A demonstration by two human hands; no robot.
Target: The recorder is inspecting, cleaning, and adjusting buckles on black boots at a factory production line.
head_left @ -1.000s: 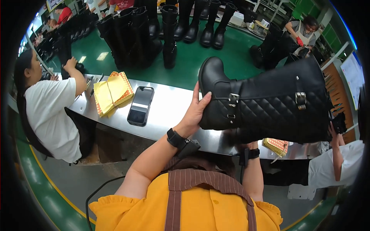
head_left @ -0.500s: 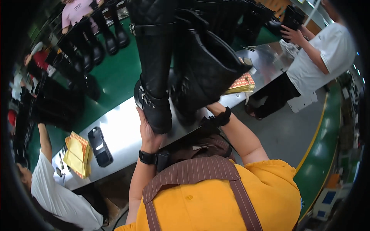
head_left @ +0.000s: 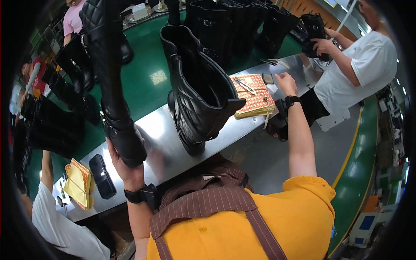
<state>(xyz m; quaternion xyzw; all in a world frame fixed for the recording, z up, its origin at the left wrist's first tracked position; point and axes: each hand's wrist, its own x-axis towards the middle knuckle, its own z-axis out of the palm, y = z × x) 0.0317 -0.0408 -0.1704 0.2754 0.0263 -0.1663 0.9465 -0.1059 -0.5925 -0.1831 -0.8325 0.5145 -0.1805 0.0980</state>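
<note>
Table: a long steel table [head_left: 162, 143] runs from lower left to upper right; its near edge passes just in front of the person's chest, its far edge meets a green belt [head_left: 149, 65].
Green belt: wide, lined with rows of black boots; a bare patch lies behind the two near boots.
Open room: bare steel shows between the standing boot and the held boot, and again left of the held boot up to the phone. Grey floor opens to the right of the person's right arm.
Standing boot: a tall black quilted boot [head_left: 197, 93] stands on the table near its front edge, sole down, long axis upright but leaning, shaft mouth open toward the upper left.
Held boot: a second tall black boot [head_left: 113, 82] is lifted off the table, long axis near vertical, shaft up toward the top rim, sole end down at the palm.
Left hand: the left hand [head_left: 125, 167] cups the held boot's foot from below, fingers wrapped round it.
Right hand: the right hand [head_left: 286, 83] hangs open over the far right of the table, fingers loosely spread, holding nothing, just beside the sticker pad.
Sticker pad: an orange dotted pad [head_left: 253, 97] lies flat right of the standing boot.
Phone: a dark phone [head_left: 102, 175] lies flat beside yellow sheets [head_left: 79, 182] at the left.
</note>
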